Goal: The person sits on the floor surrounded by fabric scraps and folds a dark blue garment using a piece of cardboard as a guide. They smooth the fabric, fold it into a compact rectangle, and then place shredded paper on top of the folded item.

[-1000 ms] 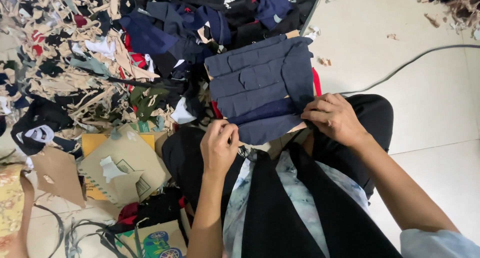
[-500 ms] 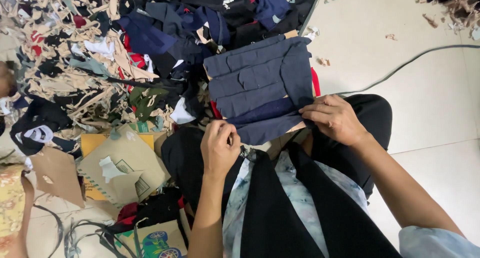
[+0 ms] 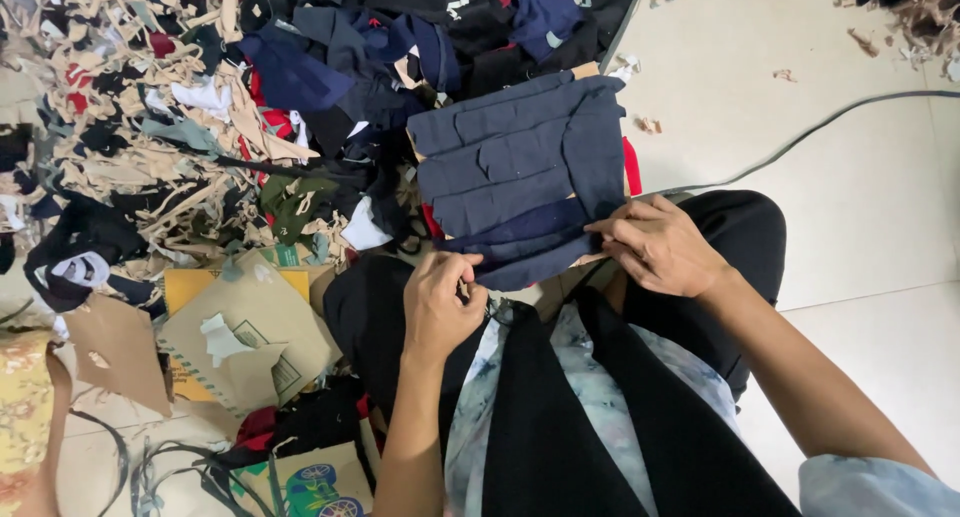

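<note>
Pale floor tiles [image 3: 880,227] were seen on the right, crossed by a grey cable [image 3: 800,137]. On the left and above, the floor was covered by a heap of fabric scraps [image 3: 150,147] in beige, navy, red and black. Flattened cardboard pieces [image 3: 250,327] were laid at lower left, beside tangled cords.

A stack of navy cloth pieces [image 3: 520,172] was spread over the person's lap, on what looked like a cardboard backing, its far edge lying against the scrap heap. The near right corner of the stack was pinched by the right hand [image 3: 660,247], with the fingers curled over the dark lowest layers. The left hand [image 3: 440,302] was closed, thumb against fingertips, at the near left edge of the stack; whether cloth or some small thing was gripped there could not be told. Black trousers [image 3: 740,237] and a black garment over a pale patterned shirt [image 3: 600,397] were worn by the person.
</note>
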